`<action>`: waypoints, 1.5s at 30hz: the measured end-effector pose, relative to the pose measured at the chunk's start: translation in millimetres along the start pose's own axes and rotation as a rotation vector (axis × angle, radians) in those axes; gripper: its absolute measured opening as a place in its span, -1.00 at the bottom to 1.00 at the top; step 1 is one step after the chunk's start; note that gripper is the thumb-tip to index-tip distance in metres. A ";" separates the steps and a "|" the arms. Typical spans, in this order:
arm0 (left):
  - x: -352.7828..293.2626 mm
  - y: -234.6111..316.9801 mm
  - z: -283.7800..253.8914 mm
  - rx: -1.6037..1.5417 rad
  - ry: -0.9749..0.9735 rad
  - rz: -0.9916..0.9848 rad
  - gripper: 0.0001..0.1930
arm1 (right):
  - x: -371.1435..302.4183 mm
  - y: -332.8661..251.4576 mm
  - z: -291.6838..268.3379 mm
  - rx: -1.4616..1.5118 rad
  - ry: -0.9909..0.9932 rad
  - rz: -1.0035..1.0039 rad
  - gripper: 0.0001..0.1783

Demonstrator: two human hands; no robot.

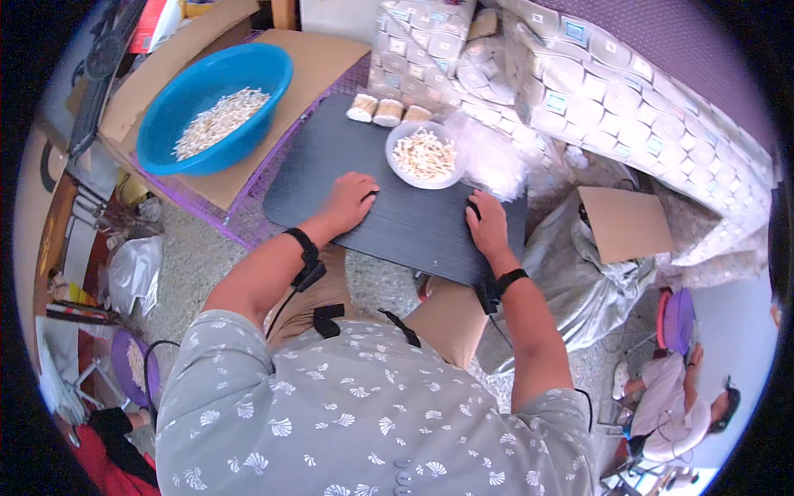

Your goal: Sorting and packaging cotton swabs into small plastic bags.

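Observation:
Both my hands rest on a dark tabletop (331,149), apart from each other. My left hand (351,201) lies near its front left part, fingers curled, with a small dark thing at the fingertips. Toward the right side is my right hand (488,221), also curled, with a similar dark bit by the thumb. I cannot make out what either holds, if anything. Between and beyond them stands a white bowl (395,169) of loose cotton swabs (423,155). Three swab bundles (389,112) line up behind the bowl. Clear plastic bags (496,157) lie beside it, nearest my right hand.
A large blue basin (153,145) with many swabs sits on cardboard (322,56) at the left. On the right are a grey sack (571,289) and a cardboard piece (626,223). Patterned covering (612,91) stretches across the back. Another person (670,405) sits at the lower right.

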State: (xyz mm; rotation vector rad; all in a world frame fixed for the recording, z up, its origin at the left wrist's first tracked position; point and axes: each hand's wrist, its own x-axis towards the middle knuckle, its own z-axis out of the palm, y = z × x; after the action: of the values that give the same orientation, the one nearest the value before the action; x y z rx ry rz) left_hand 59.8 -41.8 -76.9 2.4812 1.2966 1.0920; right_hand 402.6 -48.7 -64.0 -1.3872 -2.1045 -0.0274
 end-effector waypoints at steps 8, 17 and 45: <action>-0.6 -0.7 -3.5 -0.057 0.015 0.002 -0.79 | 16.1 -5.3 -26.3 0.317 0.089 0.385 -0.89; 5.4 7.4 -9.7 -0.018 -0.025 -0.001 -0.80 | 84.9 24.4 -39.3 -0.102 0.148 0.074 -0.74; 7.5 6.6 -9.4 -0.016 -0.035 -0.017 -0.79 | 139.5 50.6 -15.2 -0.154 0.178 0.254 -0.88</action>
State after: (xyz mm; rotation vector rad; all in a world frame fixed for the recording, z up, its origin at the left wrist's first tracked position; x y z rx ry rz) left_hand 60.7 -42.1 -63.3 2.4621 1.2918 1.0457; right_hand 415.4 84.3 2.3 -1.6705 -1.8000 -0.2061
